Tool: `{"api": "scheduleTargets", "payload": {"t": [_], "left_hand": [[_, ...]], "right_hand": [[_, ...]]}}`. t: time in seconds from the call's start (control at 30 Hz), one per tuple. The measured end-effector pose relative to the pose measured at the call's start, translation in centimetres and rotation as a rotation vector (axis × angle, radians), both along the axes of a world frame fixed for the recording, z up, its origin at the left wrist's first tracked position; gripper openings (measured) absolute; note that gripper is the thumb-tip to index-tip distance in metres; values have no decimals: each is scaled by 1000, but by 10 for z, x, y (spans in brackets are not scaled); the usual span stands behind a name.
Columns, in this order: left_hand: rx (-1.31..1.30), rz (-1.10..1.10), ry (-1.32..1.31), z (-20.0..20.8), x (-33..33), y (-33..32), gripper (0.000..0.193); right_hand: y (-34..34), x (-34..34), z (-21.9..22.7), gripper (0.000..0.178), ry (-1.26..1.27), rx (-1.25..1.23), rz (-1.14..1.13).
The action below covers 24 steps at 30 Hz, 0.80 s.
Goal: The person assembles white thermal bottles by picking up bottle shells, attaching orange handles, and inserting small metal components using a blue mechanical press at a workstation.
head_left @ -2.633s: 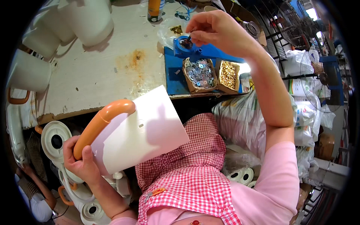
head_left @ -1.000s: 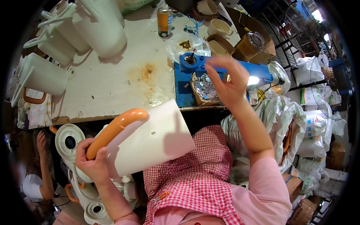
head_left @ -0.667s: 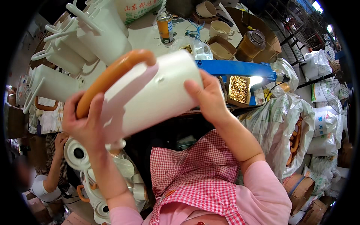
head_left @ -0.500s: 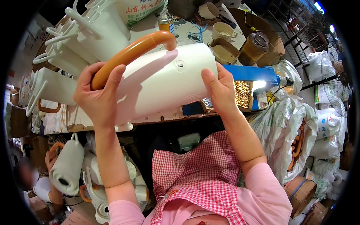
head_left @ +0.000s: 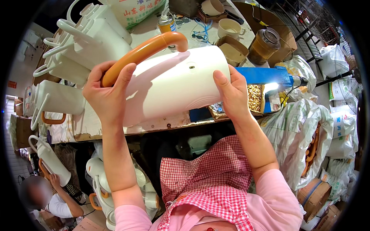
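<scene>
A white cylindrical jug body (head_left: 173,84) lies sideways between my hands, above the front of the workbench. A curved orange-brown handle (head_left: 148,48) runs along its upper side; its free right end stands off the wall, near a small slot in the body. Wrapped round the left part of the handle is my left hand (head_left: 108,86), thumb up against it. My right hand (head_left: 233,90) grips the right end of the body, thumb on top and fingers behind, out of sight. The body's left end is hidden behind my left hand and wrist.
Several white jugs (head_left: 98,34) stand at the back left. On the right are a blue machine arm (head_left: 262,76), a box of brass-coloured small parts (head_left: 255,96) and a bag of orange handles (head_left: 285,134). A spray can (head_left: 165,26) stands behind. A co-worker (head_left: 61,198) holds a jug at lower left.
My hands and the jug have shifted slightly right in the view, along with the bench. My grip looks the same. The co-worker's jug now appears higher and tilted differently.
</scene>
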State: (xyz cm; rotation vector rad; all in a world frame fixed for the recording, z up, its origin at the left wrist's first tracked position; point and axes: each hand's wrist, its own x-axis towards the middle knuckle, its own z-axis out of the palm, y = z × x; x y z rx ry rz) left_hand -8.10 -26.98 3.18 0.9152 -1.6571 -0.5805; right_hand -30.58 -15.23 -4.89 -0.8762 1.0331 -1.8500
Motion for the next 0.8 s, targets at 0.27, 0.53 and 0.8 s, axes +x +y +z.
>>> {"api": "scheduleTargets", "payload": {"t": [0.27,0.53,0.8], "left_hand": [[280,-47,-98,-16,0,-13,29],[-55,8,-1038,40,-57,3,38],[202,-384,-968,57,-75,-20,31]], "right_hand": [[1,-10,7,36,60,137,57],[4,-14,21,36,57,276,95],[-13,-26,2,39,247,204,72]]}}
